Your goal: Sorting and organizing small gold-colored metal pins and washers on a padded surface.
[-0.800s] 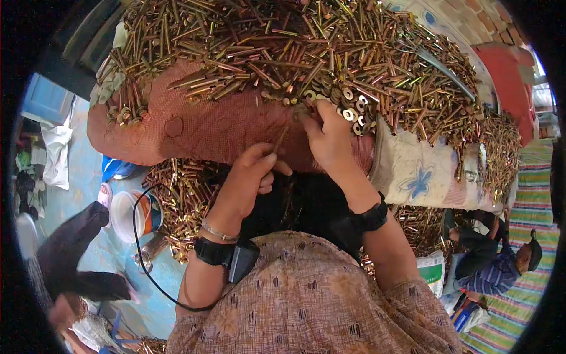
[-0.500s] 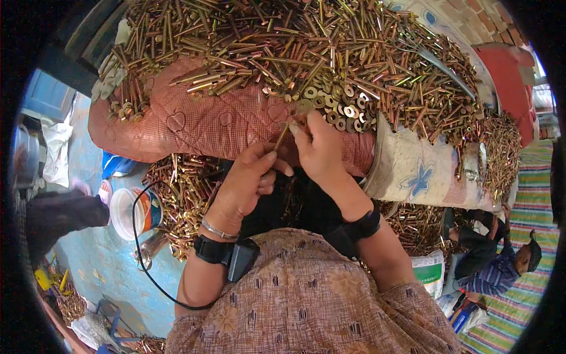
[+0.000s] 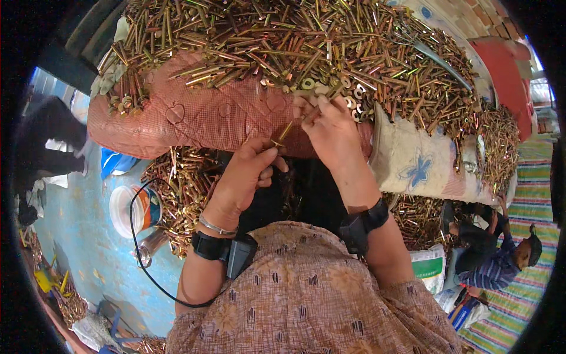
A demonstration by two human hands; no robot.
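My left hand [image 3: 252, 168] is closed on a brassy bolt [image 3: 287, 130], which slants up and right from the thumb and fingertips. A flat washer or the bolt's head shows at its lower end, beside the thumb. My right hand [image 3: 331, 127] is just beyond the bolt's upper end, with its fingers curled together at the near edge of the loose washers [image 3: 352, 94]. A rod-like piece lies by its fingertips; whether the fingers hold it is unclear. Beneath both hands is a red quilted pad [image 3: 218, 121].
A big heap of bolts [image 3: 236, 41] covers the far side, with a metal fork-like tool [image 3: 439, 62] on it. More bolts [image 3: 183, 194] lie below the pad, near a white tub [image 3: 127, 211]. A cable loops by my left forearm. Another person [image 3: 495, 262] sits at right.
My right hand has moved slightly right and away from the bolt, toward the washers. My left hand keeps the bolt, now with a disc visible at its lower end. A dark-clothed figure at left has shifted.
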